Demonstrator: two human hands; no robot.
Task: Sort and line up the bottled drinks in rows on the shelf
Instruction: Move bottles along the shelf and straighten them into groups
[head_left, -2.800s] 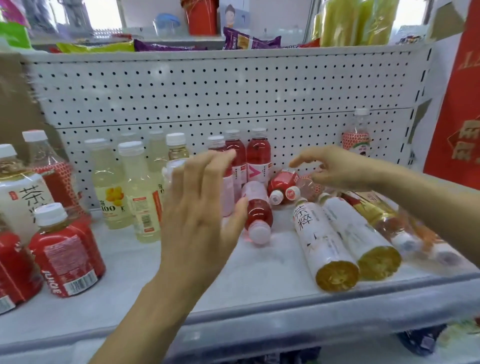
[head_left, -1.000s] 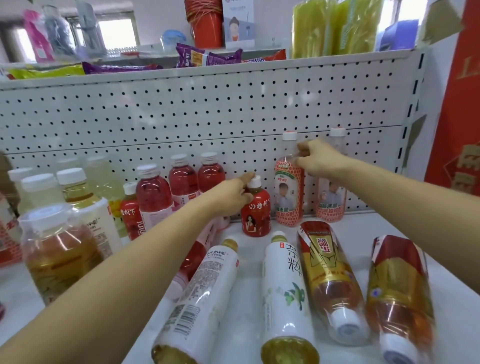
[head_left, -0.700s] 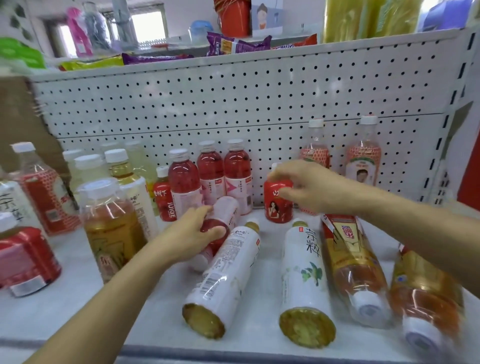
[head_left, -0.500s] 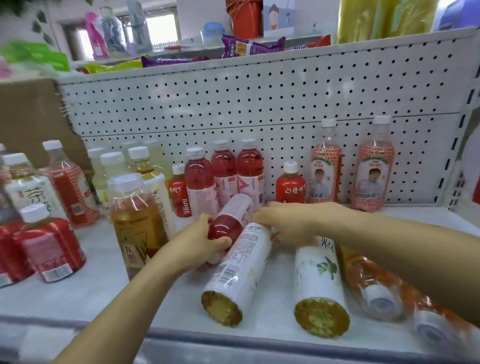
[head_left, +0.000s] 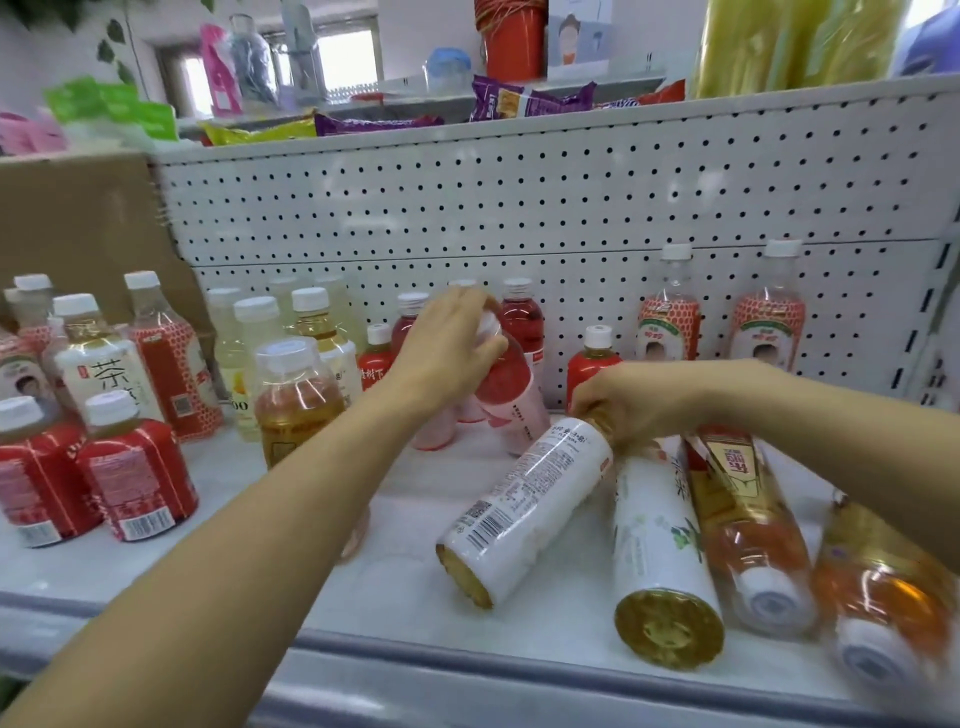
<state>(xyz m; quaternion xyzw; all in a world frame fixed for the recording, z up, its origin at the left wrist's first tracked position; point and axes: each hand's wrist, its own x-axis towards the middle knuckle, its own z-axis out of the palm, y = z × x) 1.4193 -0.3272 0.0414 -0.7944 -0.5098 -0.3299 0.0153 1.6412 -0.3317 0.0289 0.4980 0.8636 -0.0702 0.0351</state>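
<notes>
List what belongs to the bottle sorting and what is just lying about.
Job: held pink drink bottle, held white tea bottle, lying amber tea bottles, shelf.
Lying about: snack packets, cardboard box, red container.

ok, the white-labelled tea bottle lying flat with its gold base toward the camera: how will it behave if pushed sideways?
Likely rolls: the white-labelled tea bottle is a round cylinder on its side on the smooth white shelf. Probably heavy for its size, since amber liquid fills the visible base. A roll rightward should stop against the red-and-gold-labelled bottle lying close beside it.
</notes>
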